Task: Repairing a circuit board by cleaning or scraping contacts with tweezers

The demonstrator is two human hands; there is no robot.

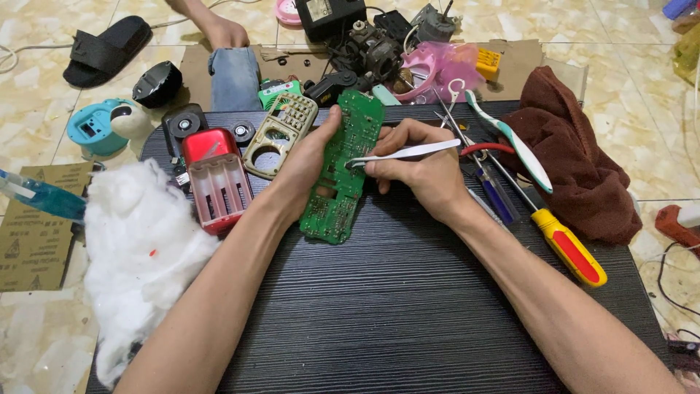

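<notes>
While gripping the circuit board (343, 171), left hand (306, 171); tweezers (408, 152) in right hand (423, 171).

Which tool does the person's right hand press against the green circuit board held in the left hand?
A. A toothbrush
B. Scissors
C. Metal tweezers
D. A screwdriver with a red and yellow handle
C: the right hand grips silver metal tweezers whose tips touch the green circuit board, which the left hand holds; the red and yellow screwdriver and toothbrush lie unused on the table.
</notes>
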